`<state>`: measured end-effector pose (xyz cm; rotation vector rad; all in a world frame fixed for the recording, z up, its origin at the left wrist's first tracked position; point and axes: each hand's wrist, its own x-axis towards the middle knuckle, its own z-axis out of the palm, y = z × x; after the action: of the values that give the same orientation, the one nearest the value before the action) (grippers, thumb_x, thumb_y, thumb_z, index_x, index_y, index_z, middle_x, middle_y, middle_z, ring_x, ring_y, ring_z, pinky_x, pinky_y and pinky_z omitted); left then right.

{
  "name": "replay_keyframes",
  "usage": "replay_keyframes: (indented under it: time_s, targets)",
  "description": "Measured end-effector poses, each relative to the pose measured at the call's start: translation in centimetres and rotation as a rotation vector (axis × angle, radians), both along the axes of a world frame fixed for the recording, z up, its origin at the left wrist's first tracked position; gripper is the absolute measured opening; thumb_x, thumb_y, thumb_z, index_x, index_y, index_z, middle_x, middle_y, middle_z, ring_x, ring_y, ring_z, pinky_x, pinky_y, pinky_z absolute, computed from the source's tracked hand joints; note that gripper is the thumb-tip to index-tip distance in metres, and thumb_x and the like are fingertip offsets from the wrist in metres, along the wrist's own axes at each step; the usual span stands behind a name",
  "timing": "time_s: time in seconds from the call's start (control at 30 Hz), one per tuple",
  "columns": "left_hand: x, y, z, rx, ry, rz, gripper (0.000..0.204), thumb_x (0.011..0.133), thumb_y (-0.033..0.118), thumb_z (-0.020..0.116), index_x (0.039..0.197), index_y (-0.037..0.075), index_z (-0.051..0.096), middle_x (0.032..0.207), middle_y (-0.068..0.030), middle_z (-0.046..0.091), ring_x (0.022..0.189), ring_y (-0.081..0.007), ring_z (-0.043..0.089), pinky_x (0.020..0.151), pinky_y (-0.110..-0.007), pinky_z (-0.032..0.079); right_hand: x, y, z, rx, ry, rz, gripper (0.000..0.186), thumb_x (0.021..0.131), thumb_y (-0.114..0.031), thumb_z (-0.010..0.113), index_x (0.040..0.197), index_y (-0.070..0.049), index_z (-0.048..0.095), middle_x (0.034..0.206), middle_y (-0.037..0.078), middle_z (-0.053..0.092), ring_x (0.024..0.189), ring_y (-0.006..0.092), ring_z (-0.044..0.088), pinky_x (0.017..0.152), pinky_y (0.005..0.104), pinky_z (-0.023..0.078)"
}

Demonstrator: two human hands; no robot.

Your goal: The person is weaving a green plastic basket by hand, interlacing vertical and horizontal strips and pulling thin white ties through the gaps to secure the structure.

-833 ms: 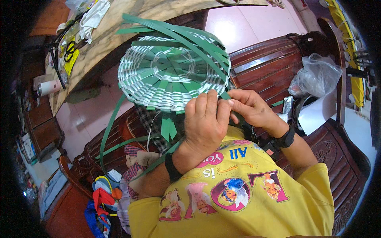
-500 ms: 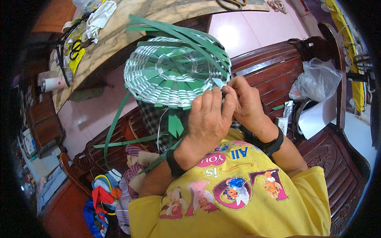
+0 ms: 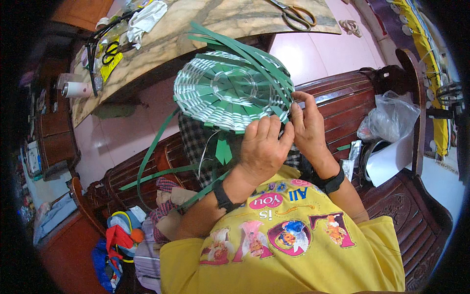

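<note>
A round basket point(image 3: 215, 98) of woven green and silvery-white strips rests over my lap, its hollow inside facing me. My left hand point(image 3: 267, 144) is closed on the near right rim, fingers curled over the edge. Just right of it, my right hand point(image 3: 309, 120) touches the same rim, thumb and forefinger at the weave; whether a strip is pinched there is hidden. Long loose green strips point(image 3: 240, 49) fan across the basket's far side. More green strips point(image 3: 155, 142) trail down at the left, and a short forked green end point(image 3: 223, 151) hangs below the rim.
A marble-topped table point(image 3: 205, 29) ahead bears large scissors point(image 3: 299, 18), black-handled scissors point(image 3: 111, 51) and a white cloth point(image 3: 146, 22). On the dark wooden bench point(image 3: 338, 105) at right lies a clear plastic bag point(image 3: 391, 117). Coloured cloths point(image 3: 120, 235) lie at lower left.
The view has shifted, so more of the table shows. My right hand has turned more upright, its forefinger straighter along the rim; my left hand still grips the edge.
</note>
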<state>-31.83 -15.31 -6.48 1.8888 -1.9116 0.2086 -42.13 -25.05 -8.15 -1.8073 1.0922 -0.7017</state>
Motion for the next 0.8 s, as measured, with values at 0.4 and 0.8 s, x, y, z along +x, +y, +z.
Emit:
replay_keyframes:
  time_s: [0.4, 0.8]
  targets:
    - [0.4, 0.0, 0.0, -0.040, 0.036, 0.043, 0.023, 0.075, 0.016, 0.061, 0.096, 0.013, 0.068, 0.095, -0.0062, 0.060, 0.089, -0.0238, 0.057, 0.076, -0.037, 0.042, -2.4, 0.3, 2.3, 0.252, -0.069, 0.141, 0.027, 0.094, -0.011, 0.060, 0.118, 0.000, 0.053, 0.083, 0.011, 0.065, 0.074, 0.0104, 0.059, 0.065, 0.0293, 0.049]
    - [0.6, -0.2, 0.2, -0.091, 0.053, 0.103, 0.027, 0.073, 0.015, 0.064, 0.100, 0.017, 0.069, 0.092, -0.0052, 0.059, 0.086, -0.0246, 0.057, 0.074, -0.039, 0.042, -6.7, 1.1, 2.2, 0.449, -0.069, 0.388, 0.018, 0.092, -0.016, 0.064, 0.091, 0.001, 0.059, 0.067, 0.006, 0.059, 0.063, 0.0090, 0.048, 0.056, 0.0308, 0.044]
